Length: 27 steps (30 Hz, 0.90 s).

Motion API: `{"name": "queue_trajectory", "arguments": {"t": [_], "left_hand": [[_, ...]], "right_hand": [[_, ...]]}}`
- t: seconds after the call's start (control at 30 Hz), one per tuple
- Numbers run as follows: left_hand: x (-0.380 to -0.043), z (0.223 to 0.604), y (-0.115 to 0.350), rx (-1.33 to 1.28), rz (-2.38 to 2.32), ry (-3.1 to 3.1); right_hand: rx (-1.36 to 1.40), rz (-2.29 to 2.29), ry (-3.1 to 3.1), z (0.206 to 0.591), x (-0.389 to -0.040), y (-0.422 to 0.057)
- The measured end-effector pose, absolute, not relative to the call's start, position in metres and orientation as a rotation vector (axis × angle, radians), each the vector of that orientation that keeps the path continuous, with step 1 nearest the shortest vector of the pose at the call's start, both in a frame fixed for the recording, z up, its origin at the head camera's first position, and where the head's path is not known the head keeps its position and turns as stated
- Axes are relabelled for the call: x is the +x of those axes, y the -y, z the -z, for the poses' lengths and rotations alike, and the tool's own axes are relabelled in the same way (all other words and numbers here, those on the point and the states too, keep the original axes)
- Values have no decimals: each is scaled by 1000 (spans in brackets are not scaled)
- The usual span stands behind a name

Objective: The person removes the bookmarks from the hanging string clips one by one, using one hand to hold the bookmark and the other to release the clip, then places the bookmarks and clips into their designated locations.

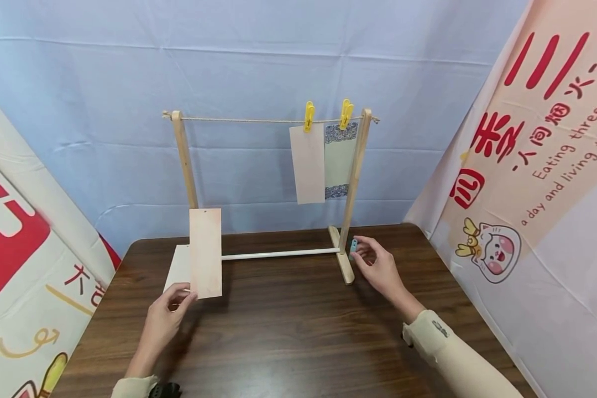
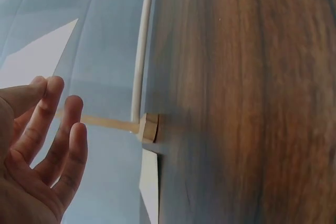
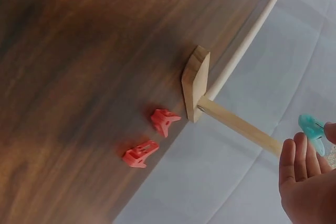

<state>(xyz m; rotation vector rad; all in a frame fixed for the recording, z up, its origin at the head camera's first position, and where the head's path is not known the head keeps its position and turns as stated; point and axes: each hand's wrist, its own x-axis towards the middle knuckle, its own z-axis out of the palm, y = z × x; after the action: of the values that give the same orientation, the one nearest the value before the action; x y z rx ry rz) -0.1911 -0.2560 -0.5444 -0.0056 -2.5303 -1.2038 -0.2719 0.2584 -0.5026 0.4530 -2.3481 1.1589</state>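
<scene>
My left hand [image 1: 161, 320] pinches a pale pink card [image 1: 206, 249] by its lower left corner, with a small hole near the card's top edge. It is held upright before the rack's left post. In the left wrist view thumb and forefinger meet on the card [image 2: 39, 59], while the other fingers stay loose. Beside the rack's right foot, my right hand [image 1: 382, 268] pinches a teal clothespin [image 3: 311, 126] between thumb and fingers. On the rack's rope [image 1: 244, 120], yellow clothespins [image 1: 309, 116] hold a plain pinkish card [image 1: 308, 166] and a pale green card [image 1: 339, 160] with patterned bands.
The wooden rack's right post [image 1: 355, 177] and foot [image 1: 343, 265] stand near the table's back. A white rod [image 1: 278, 255] runs low between the posts. Another pale card [image 1: 176, 265] is behind my left hand. Two red clothespins [image 3: 165, 120] lie near the right foot.
</scene>
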Motion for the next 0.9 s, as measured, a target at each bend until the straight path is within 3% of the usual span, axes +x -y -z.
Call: {"name": "queue_trajectory", "arguments": {"t": [0.9], "left_hand": [[-174,551,294,43,1155,2472]], "right_hand": [[335,-1222,2364,523,-262,-281]]}}
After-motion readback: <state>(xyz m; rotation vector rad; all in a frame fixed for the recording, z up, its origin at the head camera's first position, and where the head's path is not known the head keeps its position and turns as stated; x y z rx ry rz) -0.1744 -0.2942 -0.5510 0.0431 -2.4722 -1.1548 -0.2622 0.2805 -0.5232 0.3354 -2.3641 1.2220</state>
